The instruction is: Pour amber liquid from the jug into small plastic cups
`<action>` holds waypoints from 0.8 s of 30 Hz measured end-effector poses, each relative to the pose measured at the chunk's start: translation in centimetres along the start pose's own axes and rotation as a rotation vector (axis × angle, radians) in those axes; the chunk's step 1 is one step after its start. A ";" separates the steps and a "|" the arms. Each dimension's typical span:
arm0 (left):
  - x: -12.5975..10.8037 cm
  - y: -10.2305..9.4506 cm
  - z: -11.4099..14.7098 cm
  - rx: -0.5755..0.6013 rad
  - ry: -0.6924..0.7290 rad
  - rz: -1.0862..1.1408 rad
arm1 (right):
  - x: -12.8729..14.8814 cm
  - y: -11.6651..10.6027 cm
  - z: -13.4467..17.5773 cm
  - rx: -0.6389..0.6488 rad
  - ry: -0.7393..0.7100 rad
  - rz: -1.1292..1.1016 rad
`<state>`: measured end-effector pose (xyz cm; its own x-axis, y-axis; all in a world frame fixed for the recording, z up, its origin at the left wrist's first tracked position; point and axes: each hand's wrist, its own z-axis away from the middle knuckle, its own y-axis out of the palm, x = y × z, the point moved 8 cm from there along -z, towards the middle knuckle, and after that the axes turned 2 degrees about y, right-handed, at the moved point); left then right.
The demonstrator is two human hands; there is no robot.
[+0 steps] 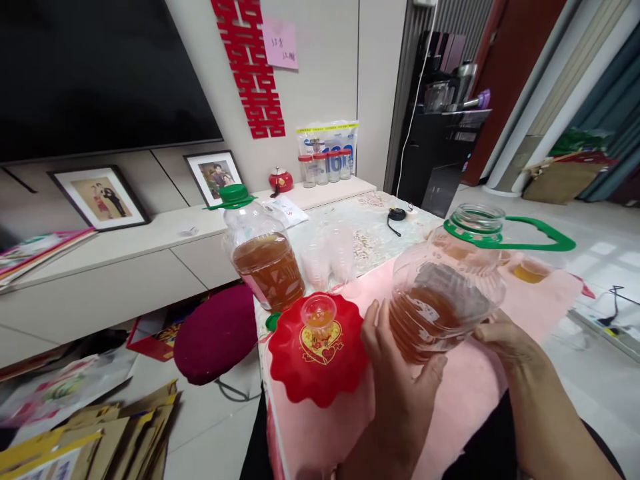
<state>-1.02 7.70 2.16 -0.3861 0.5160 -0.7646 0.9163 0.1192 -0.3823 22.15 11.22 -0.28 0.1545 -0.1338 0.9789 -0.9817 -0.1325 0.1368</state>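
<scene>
My left hand [400, 380] and my right hand [505, 340] clasp a large clear plastic jug [443, 293] from both sides. The jug has no cap, a green handle ring [530, 233] at its neck, and amber liquid in its lower part. It is tilted over a pink cloth [465, 393] on the table. Left of my hands lies a red scalloped plate [300, 373] with a small clear cup [319, 317] of amber liquid on it. A second jug [263, 257] with a green cap stands upright behind the plate, about half full.
Another small cup [530, 270] of amber liquid sits at the far right of the table. Stacked clear cups [327, 257] stand mid-table, a black cord [397, 217] beyond them. A white cabinet [125, 267] holds framed photos and jars. A maroon cushion [215, 333] and cardboard [120, 433] lie on the floor.
</scene>
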 end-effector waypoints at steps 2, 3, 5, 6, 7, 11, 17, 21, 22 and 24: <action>0.6 -2.1 -0.8 -0.022 0.010 -0.044 | 0.3 0.2 0.1 0.016 -0.014 -0.022; 0.8 -3.3 -1.3 -0.032 0.025 -0.076 | 0.5 0.2 0.2 0.015 -0.016 -0.032; 1.6 -6.0 -2.6 -0.083 -0.020 -0.136 | 0.8 0.2 0.3 -0.004 -0.010 -0.053; 2.5 -7.3 -3.2 -0.102 -0.107 -0.161 | 0.9 0.0 0.4 -0.019 -0.009 -0.062; 3.3 -8.6 -3.7 -0.138 -0.184 -0.171 | 1.0 -0.2 0.5 -0.036 -0.010 -0.071; 6.3 -11.6 -5.1 -0.153 -0.359 -0.162 | 0.9 -1.5 0.7 -0.121 -0.024 -0.091; 11.1 -10.8 -4.9 -0.027 -0.512 0.006 | 1.2 -3.4 1.4 -0.255 -0.079 -0.151; 12.7 -10.0 -4.5 -0.015 -0.556 0.080 | 1.6 -4.4 2.0 -0.343 -0.101 -0.179; 12.9 -9.9 -4.4 -0.013 -0.555 0.097 | 1.7 -4.7 2.1 -0.365 -0.104 -0.185; 13.1 -9.8 -4.5 -0.019 -0.548 0.129 | 1.8 -5.0 2.4 -0.399 -0.106 -0.195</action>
<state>-14.56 17.06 -1.79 -0.2649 0.0123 -0.9642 0.9595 0.1026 -0.2623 27.65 9.33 0.43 0.3305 -0.2466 0.9110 -0.8962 0.2206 0.3849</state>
